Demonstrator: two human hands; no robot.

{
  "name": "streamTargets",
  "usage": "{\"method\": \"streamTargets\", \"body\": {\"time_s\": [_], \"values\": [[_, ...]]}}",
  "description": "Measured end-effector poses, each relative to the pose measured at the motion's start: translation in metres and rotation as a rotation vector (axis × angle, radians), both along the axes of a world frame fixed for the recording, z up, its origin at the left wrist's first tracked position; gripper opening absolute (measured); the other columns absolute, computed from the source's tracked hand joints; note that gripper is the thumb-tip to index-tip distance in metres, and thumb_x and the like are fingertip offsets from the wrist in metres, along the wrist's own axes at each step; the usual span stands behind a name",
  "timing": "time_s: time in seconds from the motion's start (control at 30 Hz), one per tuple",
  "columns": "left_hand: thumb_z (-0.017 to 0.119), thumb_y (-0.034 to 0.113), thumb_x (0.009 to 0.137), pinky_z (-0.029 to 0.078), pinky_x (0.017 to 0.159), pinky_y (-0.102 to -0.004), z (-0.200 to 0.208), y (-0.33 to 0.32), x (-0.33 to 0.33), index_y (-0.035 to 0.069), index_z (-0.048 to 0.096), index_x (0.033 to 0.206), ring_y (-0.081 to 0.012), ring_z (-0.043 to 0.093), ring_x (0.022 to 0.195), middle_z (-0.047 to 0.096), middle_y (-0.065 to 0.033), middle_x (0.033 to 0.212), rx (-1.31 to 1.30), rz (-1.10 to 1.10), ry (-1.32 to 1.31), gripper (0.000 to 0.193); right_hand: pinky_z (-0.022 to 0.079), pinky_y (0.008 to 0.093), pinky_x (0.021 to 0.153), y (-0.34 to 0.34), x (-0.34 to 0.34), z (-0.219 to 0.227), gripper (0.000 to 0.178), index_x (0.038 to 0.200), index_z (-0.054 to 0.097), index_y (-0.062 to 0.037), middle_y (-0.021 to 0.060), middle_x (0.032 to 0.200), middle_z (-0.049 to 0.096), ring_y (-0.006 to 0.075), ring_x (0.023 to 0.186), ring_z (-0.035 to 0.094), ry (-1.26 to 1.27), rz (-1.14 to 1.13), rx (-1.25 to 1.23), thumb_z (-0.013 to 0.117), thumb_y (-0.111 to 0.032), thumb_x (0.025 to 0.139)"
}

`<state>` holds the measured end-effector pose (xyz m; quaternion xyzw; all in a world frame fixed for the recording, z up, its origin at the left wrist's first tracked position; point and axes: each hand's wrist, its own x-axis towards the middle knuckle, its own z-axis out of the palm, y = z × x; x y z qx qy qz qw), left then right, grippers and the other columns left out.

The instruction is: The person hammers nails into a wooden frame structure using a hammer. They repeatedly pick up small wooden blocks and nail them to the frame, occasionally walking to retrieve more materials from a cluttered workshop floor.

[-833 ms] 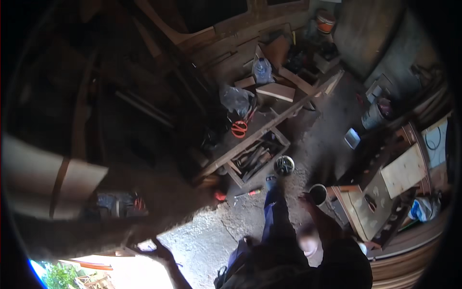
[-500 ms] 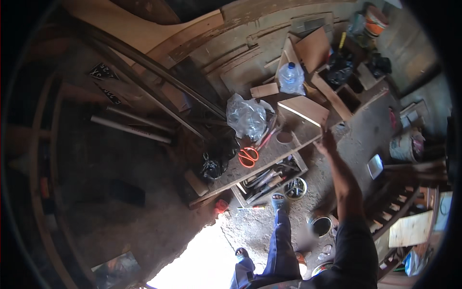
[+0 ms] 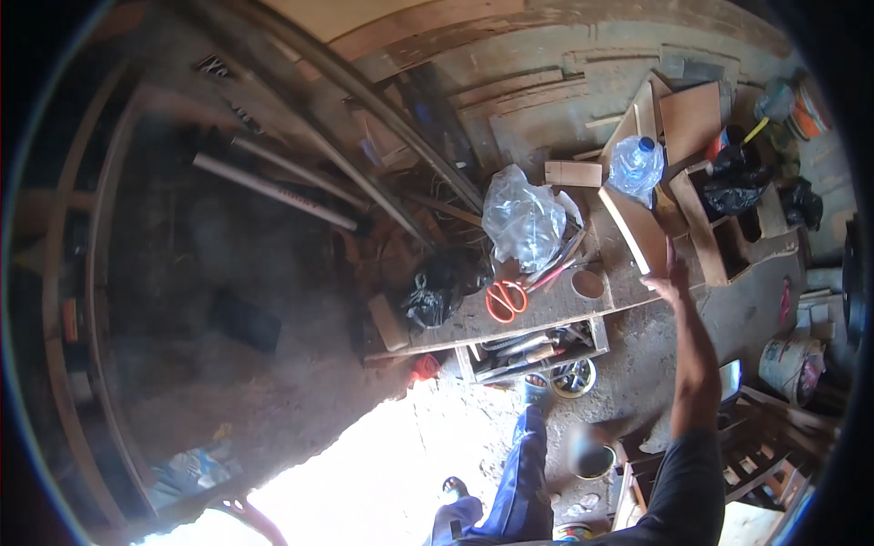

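With the fingers of my right hand [image 3: 669, 280] closed on its near end, a flat wooden board [image 3: 635, 227] stands tilted over the workbench [image 3: 437, 335]. Its pale edge faces left. Far down at the left, my left hand [image 3: 238, 510] shows in strong glare; its fingers look loosely apart and I see nothing in them. Just beyond the board stands a clear plastic bottle with a blue cap [image 3: 635, 168]. Left of the board lie a crumpled clear plastic bag [image 3: 523, 218], orange-handled scissors [image 3: 506, 301] and a round brown disc [image 3: 587, 284].
An open drawer of hand tools [image 3: 533, 353] juts from the bench's near side, above a round tin [image 3: 574, 378]. A wooden box [image 3: 715, 237] with a black bag [image 3: 737, 179] stands on the right. Long beams [image 3: 364, 100] slant across the left. A slatted wooden piece [image 3: 765, 446] lies lower right.
The view has shifted, so the bench sits farther right. The board in my right hand has turned from lying flatter to a steeper tilt. My left hand has come into view at lower left.
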<state>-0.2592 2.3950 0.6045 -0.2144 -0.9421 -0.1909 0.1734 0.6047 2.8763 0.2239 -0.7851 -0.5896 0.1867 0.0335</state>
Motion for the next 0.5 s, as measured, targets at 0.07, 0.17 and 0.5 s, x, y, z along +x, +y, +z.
{"method": "streamTargets", "body": {"time_s": [0.07,0.17,0.5], "values": [[0.061,0.022,0.096,0.036,0.112,-0.0461,-0.001,-0.028,-0.003,0.002,0.033,0.147,-0.0310,0.039,0.138,0.029,-0.0180,0.157,0.014,0.009,0.008,0.061,0.052,0.0415,0.085,-0.036,-0.034,-0.003,0.109,0.155,0.023,-0.0190,0.0155,0.109,0.061,0.0315,0.100,0.063,0.823,-0.253,0.256,0.086,-0.031,0.067],[0.054,0.033,0.101,0.033,0.114,-0.0449,0.030,0.021,0.089,0.008,0.015,0.158,-0.0325,0.036,0.141,0.023,-0.0183,0.160,0.128,-0.035,-0.168,0.073,0.050,0.0317,0.077,-0.103,-0.119,0.098,0.066,0.134,0.048,-0.0149,0.0037,0.103,0.059,0.0156,0.089,0.059,1.168,-0.456,0.010,0.078,-0.026,0.076],[0.073,0.031,0.090,0.047,0.098,-0.0332,-0.109,-0.101,0.202,0.006,0.021,0.156,-0.0299,0.048,0.131,0.031,-0.0214,0.157,0.609,-0.457,-1.182,0.088,0.053,0.0381,0.081,-0.410,-0.356,0.228,0.065,0.138,0.050,-0.0162,0.0013,0.112,0.061,0.0172,0.100,0.060,1.416,-0.109,-0.827,0.072,-0.034,0.080]]}}
